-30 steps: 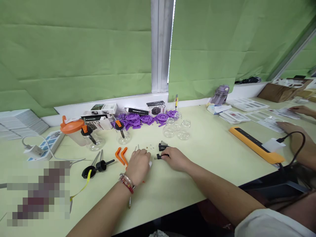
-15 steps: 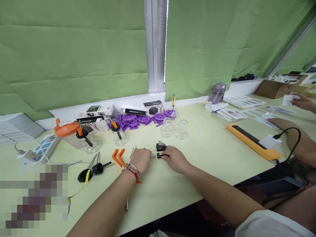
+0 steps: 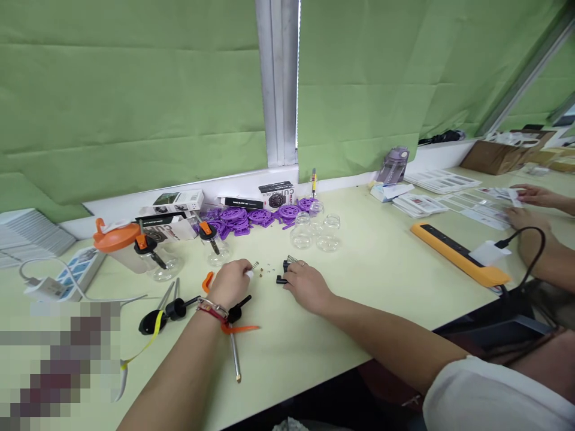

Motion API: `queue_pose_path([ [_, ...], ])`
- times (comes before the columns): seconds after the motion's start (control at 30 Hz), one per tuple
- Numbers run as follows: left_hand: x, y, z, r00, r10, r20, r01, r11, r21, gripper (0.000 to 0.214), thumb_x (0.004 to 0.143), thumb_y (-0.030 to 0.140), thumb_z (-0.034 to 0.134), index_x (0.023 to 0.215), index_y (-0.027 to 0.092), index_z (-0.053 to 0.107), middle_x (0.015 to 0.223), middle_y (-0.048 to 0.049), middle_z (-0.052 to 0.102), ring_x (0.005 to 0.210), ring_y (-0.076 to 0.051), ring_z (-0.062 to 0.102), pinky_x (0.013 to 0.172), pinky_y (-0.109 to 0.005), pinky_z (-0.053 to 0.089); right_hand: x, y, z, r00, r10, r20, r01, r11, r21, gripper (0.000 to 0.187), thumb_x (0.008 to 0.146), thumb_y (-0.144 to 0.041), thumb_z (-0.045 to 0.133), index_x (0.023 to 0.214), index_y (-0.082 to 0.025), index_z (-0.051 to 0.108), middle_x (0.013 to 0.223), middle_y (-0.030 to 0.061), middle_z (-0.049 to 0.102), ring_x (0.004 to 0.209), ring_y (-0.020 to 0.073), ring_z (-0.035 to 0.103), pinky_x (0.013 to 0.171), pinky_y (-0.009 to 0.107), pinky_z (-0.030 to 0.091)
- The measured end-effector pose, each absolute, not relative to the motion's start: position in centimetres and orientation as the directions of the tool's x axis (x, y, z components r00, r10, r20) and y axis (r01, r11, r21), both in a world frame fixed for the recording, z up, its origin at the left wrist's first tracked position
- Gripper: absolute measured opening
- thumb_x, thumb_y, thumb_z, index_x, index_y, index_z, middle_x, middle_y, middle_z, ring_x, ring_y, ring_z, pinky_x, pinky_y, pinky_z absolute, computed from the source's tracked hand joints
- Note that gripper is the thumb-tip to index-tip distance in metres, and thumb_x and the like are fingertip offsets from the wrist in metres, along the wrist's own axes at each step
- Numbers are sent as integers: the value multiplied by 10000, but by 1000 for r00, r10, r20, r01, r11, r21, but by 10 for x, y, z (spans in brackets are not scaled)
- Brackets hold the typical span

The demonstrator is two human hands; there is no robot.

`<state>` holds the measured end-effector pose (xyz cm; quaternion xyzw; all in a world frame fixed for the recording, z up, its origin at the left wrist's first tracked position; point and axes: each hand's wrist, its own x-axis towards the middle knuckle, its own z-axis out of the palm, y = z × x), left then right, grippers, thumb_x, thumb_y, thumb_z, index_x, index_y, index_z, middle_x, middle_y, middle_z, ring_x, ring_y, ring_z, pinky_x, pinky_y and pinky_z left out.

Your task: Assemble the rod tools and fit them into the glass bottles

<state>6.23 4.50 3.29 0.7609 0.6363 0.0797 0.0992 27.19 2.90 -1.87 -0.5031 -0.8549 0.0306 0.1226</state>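
Observation:
My left hand is closed in a pinch, with a small coil spring at its fingertips. Tiny loose pieces lie just right of it. My right hand has its fingers curled over small black plastic parts, which they partly hide. Another coil spring shows just beyond those fingers. Below my left wrist lies a black part with a metal rod, an orange handle beside it. A second orange handle is partly covered by my left hand.
Purple wheel-shaped parts and boxes line the wall. Glass jars stand in front, and two jars with black tops are farther left. An orange power strip lies right, near a co-worker's hands.
My left hand has moved left, uncovering tiny pieces and the black part with its rod. The spring near my right fingers is gone from that spot. My right hand has shifted over the black parts.

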Motion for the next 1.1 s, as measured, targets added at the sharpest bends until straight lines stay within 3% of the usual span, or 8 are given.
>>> queue_pose_path([
  [0.13,32,40,36,32,992,122,889,-84,450,313,765,189,433,977,203,663,937,-57,715,895,-214,644,775,-298,478,255,31,-19,-510,833,215,827,544,-142,211,895,-172,466,846,-144,669,909,96,594,864,216,489,717,319,387],
  [0.33,12,26,32,-111,967,227,846,-28,532,321,804,279,450,1039,189,651,978,-65,713,903,-229,649,800,-325,490,225,56,-12,-494,833,250,787,551,-278,231,879,-149,470,852,-181,698,887,70,625,839,189,496,749,301,379],
  [0.47,11,23,18,-100,958,268,847,-60,528,328,823,292,442,1062,195,645,1052,-66,697,951,-235,635,838,-341,483,224,92,0,-427,884,190,799,467,-377,225,866,-145,495,874,-194,714,938,67,651,882,192,523,795,306,374],
  [0.6,10,24,9,-65,955,290,847,-101,521,323,835,291,432,1063,198,641,1055,-66,694,954,-230,635,838,-338,485,228,115,7,-582,811,67,723,553,-413,119,759,-205,670,860,-217,730,974,38,658,950,199,530,819,287,381],
  [0.77,12,22,11,-29,958,286,866,-119,486,307,847,278,414,1043,197,636,1059,-74,687,967,-237,628,848,-346,477,218,117,4,-718,695,43,642,685,-345,134,726,-221,707,854,-210,745,942,49,656,944,197,530,816,279,389],
  [0.97,13,19,15,-28,964,265,893,-95,439,320,860,277,395,1064,192,625,1070,-76,685,982,-242,623,845,-337,470,197,115,9,-718,696,20,669,698,-255,158,792,-198,603,854,-221,746,902,34,689,917,186,562,801,263,393],
  [1.1,11,20,15,-31,963,269,898,-91,431,318,866,285,390,1064,199,623,1056,-69,688,965,-235,626,824,-325,471,191,113,9,-710,704,-19,690,690,-219,113,749,-234,654,799,-216,753,841,47,702,863,194,579,762,266,396],
])
